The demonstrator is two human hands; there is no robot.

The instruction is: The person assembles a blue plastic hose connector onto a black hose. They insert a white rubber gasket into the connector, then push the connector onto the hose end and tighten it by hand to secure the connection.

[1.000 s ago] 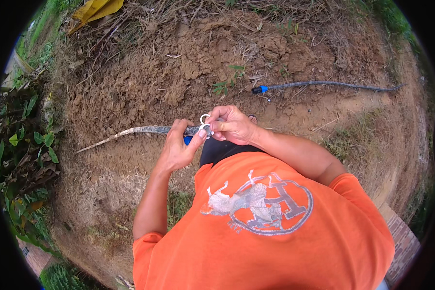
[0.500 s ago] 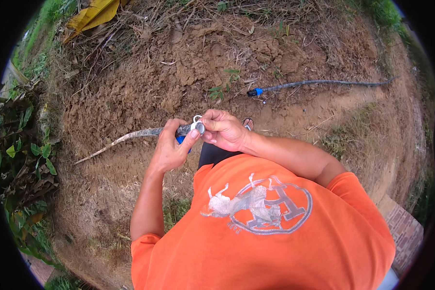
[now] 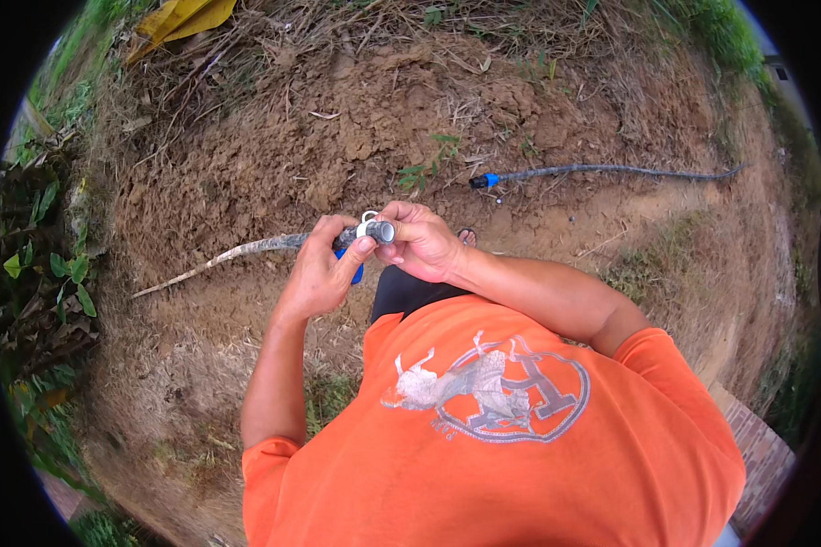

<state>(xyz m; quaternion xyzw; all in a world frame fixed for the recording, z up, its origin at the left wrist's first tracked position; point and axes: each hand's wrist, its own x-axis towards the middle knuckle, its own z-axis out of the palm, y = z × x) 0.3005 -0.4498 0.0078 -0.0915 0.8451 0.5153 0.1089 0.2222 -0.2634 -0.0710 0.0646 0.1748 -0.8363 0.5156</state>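
My left hand (image 3: 324, 260) is closed round a muddy dark pipe (image 3: 345, 239), its thumb close to the pipe's open end. A white split ring (image 3: 367, 221) sits round the pipe just behind that end, with part of the ring standing out above it. My right hand (image 3: 421, 242) is closed at the ring and pipe end, its thumb beside the opening; some of its fingers are hidden behind the pipe. Below my left fingers shows a blue fitting nut (image 3: 350, 265), partly covered by the hand.
Another dark pipe (image 3: 611, 170) lies on the soil at the right, with a blue and black coupling (image 3: 484, 181) on its near end. Rough clods of earth (image 3: 337, 128) rise ahead. Leafy plants (image 3: 68, 273) stand at the left, and a brick surface (image 3: 759, 447) at the lower right.
The white ring has moved back along the pipe, leaving a short length of pipe end showing past it. Both hands stay nearly in place.
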